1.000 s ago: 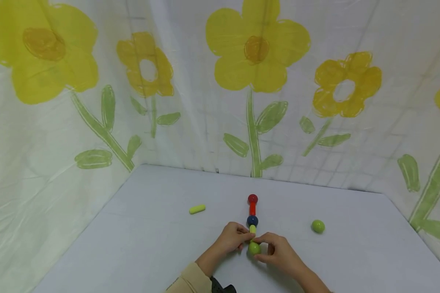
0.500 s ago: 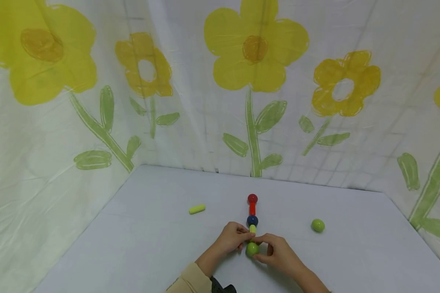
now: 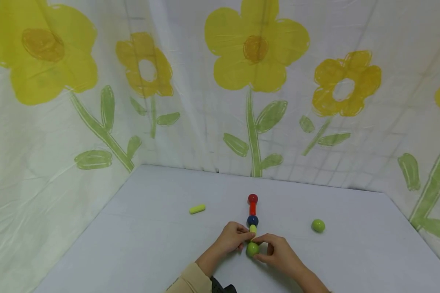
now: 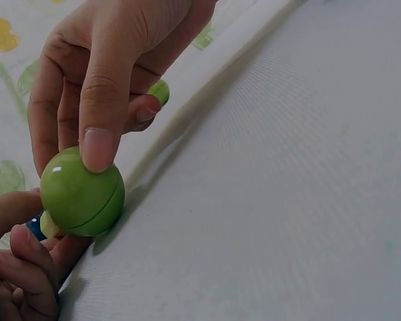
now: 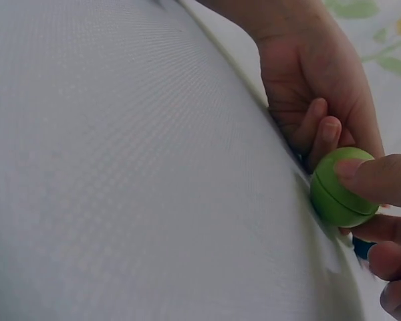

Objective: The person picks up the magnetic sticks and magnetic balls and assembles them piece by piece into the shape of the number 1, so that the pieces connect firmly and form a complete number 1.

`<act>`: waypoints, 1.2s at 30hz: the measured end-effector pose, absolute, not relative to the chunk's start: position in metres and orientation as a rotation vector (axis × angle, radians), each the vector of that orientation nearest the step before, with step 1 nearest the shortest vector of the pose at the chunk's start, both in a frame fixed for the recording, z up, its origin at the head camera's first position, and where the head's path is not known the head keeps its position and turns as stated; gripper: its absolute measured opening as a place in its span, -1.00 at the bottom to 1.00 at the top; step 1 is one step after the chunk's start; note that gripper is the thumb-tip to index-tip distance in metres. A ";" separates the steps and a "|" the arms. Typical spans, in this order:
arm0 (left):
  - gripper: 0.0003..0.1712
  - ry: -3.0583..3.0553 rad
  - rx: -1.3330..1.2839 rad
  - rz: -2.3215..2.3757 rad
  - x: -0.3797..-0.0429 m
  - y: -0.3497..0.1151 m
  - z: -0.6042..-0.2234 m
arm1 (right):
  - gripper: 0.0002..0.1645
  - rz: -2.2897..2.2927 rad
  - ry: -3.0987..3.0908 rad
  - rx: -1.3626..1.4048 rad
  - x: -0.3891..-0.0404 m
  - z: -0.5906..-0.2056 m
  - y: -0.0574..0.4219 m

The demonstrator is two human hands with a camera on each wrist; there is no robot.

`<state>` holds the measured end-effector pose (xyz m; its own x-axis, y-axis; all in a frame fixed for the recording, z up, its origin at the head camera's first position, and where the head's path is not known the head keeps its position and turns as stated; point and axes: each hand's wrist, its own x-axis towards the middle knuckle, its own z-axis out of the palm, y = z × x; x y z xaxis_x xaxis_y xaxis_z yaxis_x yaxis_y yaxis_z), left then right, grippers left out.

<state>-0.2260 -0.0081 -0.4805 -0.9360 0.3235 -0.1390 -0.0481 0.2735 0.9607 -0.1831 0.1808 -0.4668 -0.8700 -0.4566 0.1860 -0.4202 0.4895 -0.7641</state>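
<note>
The step in hand looks to be bringing a glossy lime-green ball [image 3: 253,250] up to the six o'clock end of a short pale-yellow rod [image 3: 253,229]. The left hand [image 3: 232,239], coming in from about eight o'clock, pinches the rod narrowly; the right hand [image 3: 280,252], from about four, holds the ball between thumb and fingertips. Towards twelve o'clock from the rod run a shiny dark-blue ball [image 3: 252,220], a slim red rod [image 3: 252,208] and a glossy red ball [image 3: 253,198], all in line. Fingertips cover the joint, so I can't be sure ball and rod meet squarely. The next move, I'd judge, calls for a steady rod and a straight push towards twelve. The white table [image 3: 352,260] has its far edge against the flowered curtain [image 3: 190,134], well beyond the red ball. There is room on both sides: a loose yellow-green rod [image 3: 197,209] lies well off at ten o'clock, and a second lime-green ball [image 3: 318,226] between two and three.
</note>
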 end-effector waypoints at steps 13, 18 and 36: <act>-0.74 2.262 0.277 1.771 -0.238 -0.030 -0.479 | -0.59 -1.363 2.641 -0.734 -0.183 -0.466 0.181; -0.73 2.292 0.264 1.792 -0.243 -0.040 -0.475 | -0.59 -1.353 2.641 -0.733 -0.183 -0.466 0.181; -0.66 2.659 0.013 1.896 -0.262 -0.102 -0.465 | -0.60 -1.309 2.675 -0.730 -0.184 -0.468 0.181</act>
